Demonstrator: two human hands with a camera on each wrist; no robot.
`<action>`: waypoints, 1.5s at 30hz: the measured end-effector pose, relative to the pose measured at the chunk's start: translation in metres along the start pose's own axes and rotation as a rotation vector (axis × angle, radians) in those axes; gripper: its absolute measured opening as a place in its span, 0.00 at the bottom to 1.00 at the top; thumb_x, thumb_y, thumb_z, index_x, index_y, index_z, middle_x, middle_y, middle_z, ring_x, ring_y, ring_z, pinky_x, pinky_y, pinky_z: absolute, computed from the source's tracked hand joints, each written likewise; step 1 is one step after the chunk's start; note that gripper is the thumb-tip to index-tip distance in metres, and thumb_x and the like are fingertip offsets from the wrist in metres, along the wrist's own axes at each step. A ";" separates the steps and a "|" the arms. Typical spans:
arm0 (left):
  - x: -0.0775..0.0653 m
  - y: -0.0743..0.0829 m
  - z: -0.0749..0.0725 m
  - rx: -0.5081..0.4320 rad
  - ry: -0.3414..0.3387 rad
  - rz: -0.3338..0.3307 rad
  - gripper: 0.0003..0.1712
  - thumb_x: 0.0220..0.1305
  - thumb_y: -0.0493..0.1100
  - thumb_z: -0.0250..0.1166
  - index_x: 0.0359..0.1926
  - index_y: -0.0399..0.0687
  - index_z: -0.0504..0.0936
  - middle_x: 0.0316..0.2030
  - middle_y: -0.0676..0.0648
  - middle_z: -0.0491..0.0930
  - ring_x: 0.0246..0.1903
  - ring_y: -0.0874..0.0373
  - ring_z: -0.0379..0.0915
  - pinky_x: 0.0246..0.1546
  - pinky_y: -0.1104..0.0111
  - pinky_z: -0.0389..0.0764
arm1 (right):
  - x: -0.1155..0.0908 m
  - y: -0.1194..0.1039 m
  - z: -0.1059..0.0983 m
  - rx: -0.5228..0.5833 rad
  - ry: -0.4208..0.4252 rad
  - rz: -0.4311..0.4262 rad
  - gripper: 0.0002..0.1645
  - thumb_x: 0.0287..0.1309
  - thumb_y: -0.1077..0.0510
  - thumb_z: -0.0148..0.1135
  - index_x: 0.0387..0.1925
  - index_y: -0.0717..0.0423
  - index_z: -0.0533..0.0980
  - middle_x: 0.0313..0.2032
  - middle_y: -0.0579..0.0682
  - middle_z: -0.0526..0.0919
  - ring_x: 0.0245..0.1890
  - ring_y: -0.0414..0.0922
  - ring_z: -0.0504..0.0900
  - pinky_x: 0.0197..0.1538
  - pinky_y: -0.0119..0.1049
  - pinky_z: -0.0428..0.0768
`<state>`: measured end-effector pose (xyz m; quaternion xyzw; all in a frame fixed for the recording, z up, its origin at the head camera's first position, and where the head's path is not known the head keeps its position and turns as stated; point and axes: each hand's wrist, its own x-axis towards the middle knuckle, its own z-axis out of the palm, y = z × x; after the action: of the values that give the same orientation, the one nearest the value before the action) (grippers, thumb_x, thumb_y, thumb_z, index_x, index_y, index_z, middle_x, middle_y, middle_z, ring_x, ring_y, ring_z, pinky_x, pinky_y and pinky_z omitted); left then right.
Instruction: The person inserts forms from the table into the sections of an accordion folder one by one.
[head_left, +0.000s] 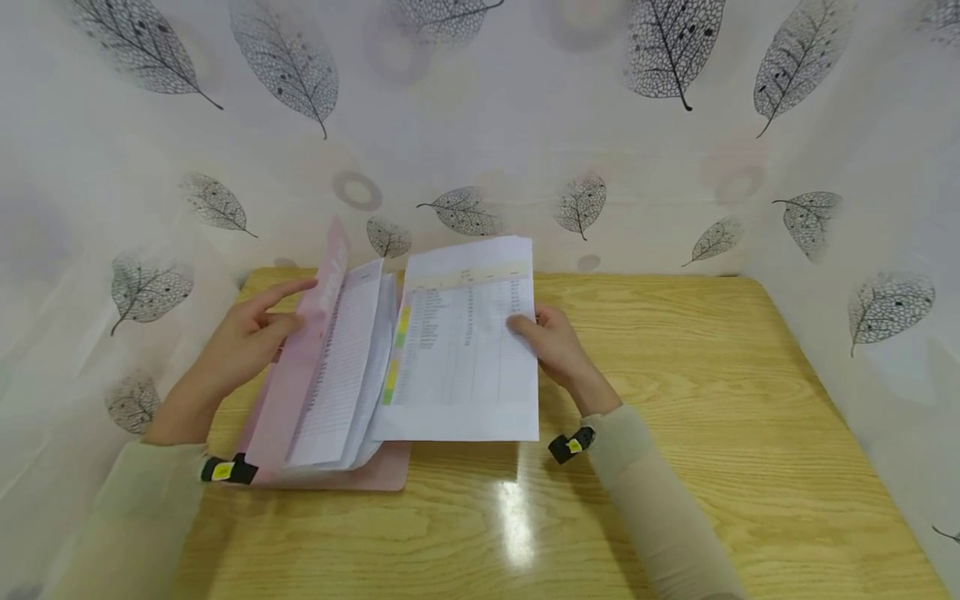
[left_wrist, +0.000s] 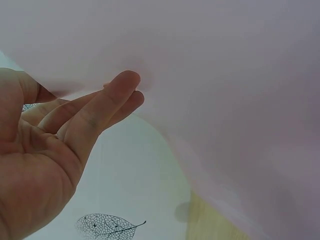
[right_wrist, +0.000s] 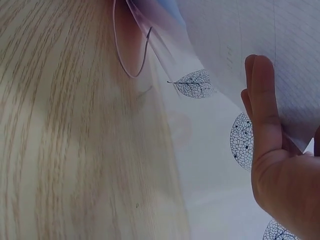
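Note:
A pink folder (head_left: 386,475) lies opened on the left part of the table, with several printed pages (head_left: 341,367) fanned upright inside it. My left hand (head_left: 243,342) pinches the edge of its raised pink cover (head_left: 288,392); in the left wrist view, straight fingers (left_wrist: 107,102) lie against the cover's outer side. My right hand (head_left: 558,346) grips the right edge of a white printed sheet (head_left: 465,358), thumb in front and fingers (right_wrist: 262,95) behind. This sheet carries a table and yellow and green marks down its left side, where it overlaps the folder's pages.
The wooden table (head_left: 675,358) extends to the right and toward me. A pale curtain (head_left: 495,133) printed with grey leaves hangs behind and at both sides. Black straps with small devices (head_left: 573,446) sit on both wrists.

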<state>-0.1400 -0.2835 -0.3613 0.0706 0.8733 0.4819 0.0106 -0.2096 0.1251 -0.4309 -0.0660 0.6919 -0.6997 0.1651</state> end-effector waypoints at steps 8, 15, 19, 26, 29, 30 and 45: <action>0.000 0.000 0.000 0.003 0.007 0.001 0.30 0.79 0.39 0.54 0.78 0.54 0.68 0.13 0.60 0.58 0.14 0.64 0.58 0.19 0.67 0.69 | -0.004 -0.002 -0.004 -0.015 -0.011 -0.023 0.25 0.77 0.62 0.53 0.70 0.66 0.73 0.61 0.70 0.81 0.42 0.43 0.91 0.42 0.39 0.89; -0.001 0.000 0.000 0.020 0.008 -0.016 0.30 0.79 0.40 0.54 0.79 0.55 0.68 0.13 0.59 0.59 0.14 0.64 0.60 0.21 0.68 0.70 | -0.001 -0.001 -0.002 -0.019 0.031 -0.013 0.25 0.74 0.62 0.60 0.68 0.66 0.75 0.56 0.70 0.85 0.41 0.47 0.93 0.43 0.44 0.90; -0.001 0.001 0.000 0.024 0.010 -0.019 0.30 0.79 0.40 0.54 0.79 0.55 0.68 0.13 0.59 0.59 0.14 0.64 0.60 0.21 0.67 0.70 | -0.001 -0.002 0.000 -0.016 0.102 -0.010 0.26 0.72 0.62 0.64 0.68 0.65 0.76 0.54 0.69 0.86 0.39 0.45 0.93 0.41 0.42 0.90; 0.000 0.002 0.000 0.013 0.008 -0.007 0.30 0.79 0.40 0.54 0.78 0.55 0.69 0.14 0.60 0.58 0.14 0.64 0.60 0.20 0.67 0.70 | -0.004 -0.007 -0.003 0.003 0.143 -0.035 0.26 0.71 0.63 0.65 0.67 0.66 0.77 0.53 0.68 0.87 0.37 0.42 0.92 0.40 0.39 0.89; 0.001 0.002 0.000 0.010 0.007 -0.006 0.30 0.79 0.40 0.54 0.78 0.55 0.69 0.14 0.60 0.59 0.14 0.64 0.61 0.20 0.68 0.69 | -0.004 -0.008 -0.004 0.009 0.129 -0.031 0.25 0.71 0.63 0.65 0.66 0.67 0.77 0.53 0.67 0.87 0.37 0.42 0.92 0.40 0.39 0.89; 0.001 0.003 0.000 0.011 0.007 -0.007 0.30 0.79 0.40 0.54 0.78 0.55 0.69 0.14 0.60 0.59 0.15 0.64 0.61 0.20 0.68 0.69 | -0.004 -0.008 -0.004 0.015 0.119 -0.029 0.24 0.71 0.64 0.64 0.66 0.67 0.77 0.52 0.67 0.87 0.37 0.43 0.92 0.40 0.39 0.89; 0.001 0.001 -0.001 0.023 0.014 -0.025 0.30 0.79 0.41 0.55 0.79 0.57 0.69 0.14 0.60 0.59 0.15 0.63 0.61 0.20 0.67 0.68 | -0.010 -0.008 -0.011 -0.044 0.036 -0.065 0.24 0.70 0.65 0.63 0.65 0.69 0.77 0.53 0.70 0.86 0.40 0.46 0.92 0.40 0.42 0.90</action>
<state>-0.1414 -0.2836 -0.3599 0.0564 0.8797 0.4720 0.0098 -0.2050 0.1386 -0.4215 -0.0794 0.7074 -0.6905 0.1281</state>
